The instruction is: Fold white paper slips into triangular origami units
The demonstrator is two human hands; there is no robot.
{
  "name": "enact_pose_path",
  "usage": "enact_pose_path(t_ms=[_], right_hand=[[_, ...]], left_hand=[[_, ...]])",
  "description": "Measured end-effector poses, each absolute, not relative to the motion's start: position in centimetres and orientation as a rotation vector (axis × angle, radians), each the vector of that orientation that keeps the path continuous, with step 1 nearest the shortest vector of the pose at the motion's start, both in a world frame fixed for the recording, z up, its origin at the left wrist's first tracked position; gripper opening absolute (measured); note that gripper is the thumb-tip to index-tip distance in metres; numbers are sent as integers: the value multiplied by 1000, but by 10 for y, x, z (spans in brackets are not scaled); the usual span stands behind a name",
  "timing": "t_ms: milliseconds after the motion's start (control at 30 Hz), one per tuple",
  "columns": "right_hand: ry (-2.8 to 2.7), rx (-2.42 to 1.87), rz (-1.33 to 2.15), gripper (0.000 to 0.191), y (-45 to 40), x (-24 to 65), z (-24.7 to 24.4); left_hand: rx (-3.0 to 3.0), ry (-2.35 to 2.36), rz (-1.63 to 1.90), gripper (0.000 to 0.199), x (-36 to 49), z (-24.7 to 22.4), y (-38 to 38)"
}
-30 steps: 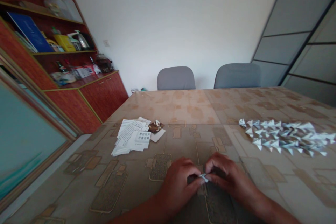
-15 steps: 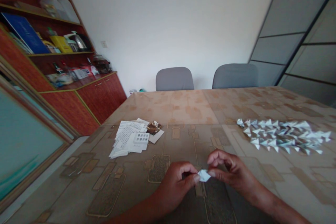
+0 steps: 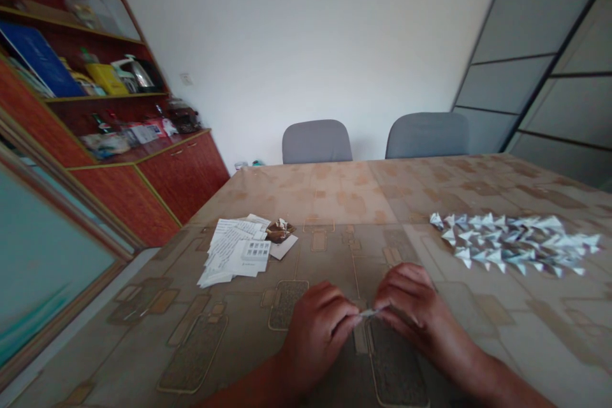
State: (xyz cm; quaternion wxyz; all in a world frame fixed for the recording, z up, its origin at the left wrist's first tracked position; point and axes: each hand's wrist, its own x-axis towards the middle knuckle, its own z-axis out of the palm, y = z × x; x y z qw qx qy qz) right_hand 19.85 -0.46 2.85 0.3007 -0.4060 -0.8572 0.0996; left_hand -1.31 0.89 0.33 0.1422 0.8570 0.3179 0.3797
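A small folded piece of white paper [image 3: 368, 313] is pinched between my two hands above the near part of the table. My left hand [image 3: 319, 330] grips its left end with thumb and forefinger. On the other end, the thumb and fingers of my right hand [image 3: 421, 312] are closed. The paper now shows as a thin sliver, mostly edge-on. Several rows of pointed folded paper pieces [image 3: 511, 243] stand to the right. Loose printed paper sheets [image 3: 234, 252] lie in a pile to the left, with a brown picture piece [image 3: 280, 230] beside them.
A patterned cover lies over the table [image 3: 335, 194]. Two grey chairs [image 3: 317, 141] stand at its far edge, before a white wall. Red-brown shelves [image 3: 186, 169] with bottles, a kettle [image 3: 139, 74] and boxes are at the left. Grey panelled doors [image 3: 516, 51] rise at the right.
The folded paper has turned from showing its flat face to nearly edge-on. My right hand's raised fingers have come down onto it, and my left hand has rolled slightly. The view shifted slightly.
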Motion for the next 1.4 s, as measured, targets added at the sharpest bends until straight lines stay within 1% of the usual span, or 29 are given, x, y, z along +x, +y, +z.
enact_pose_path(t_ms=[200,333,467,533,667,800,900,1000,1133,1233,1300,1400], right_hand=[[-2287,-1091,188,21,-2,202,27],[-2287,-1117,144,25,-2,201,26],[-2302,-1132,119,23,-2,201,25],[-2303,-1140,149,21,-2,201,24],[-2222,-1145,284,12,0,203,22],[-2116,-1152,431,13,1,202,22],[-2061,-1151,505,12,0,201,22],[-1981,-1137,618,9,-1,202,22],[-1766,-1155,1061,26,-3,201,21],[-1617,-1084,1352,30,-4,197,18],[-1574,-1031,1400,28,-6,195,16],[-1593,-1038,1307,18,-8,195,13]], left_hand=[[2620,877,1127,26,-16,6,12],[2777,890,1096,30,-17,8,11],[2825,886,1078,35,-16,9,12],[2775,906,1059,33,-16,10,13],[2505,968,1082,21,-14,6,15],[2200,1008,1147,18,-13,-1,15],[2081,1004,1159,18,-12,-2,14],[2099,964,1202,21,-13,3,13],[2355,804,1306,18,-16,12,13],[2541,753,1329,13,-18,15,11],[2555,773,1301,12,-18,15,10],[2340,849,1276,17,-16,15,8]])
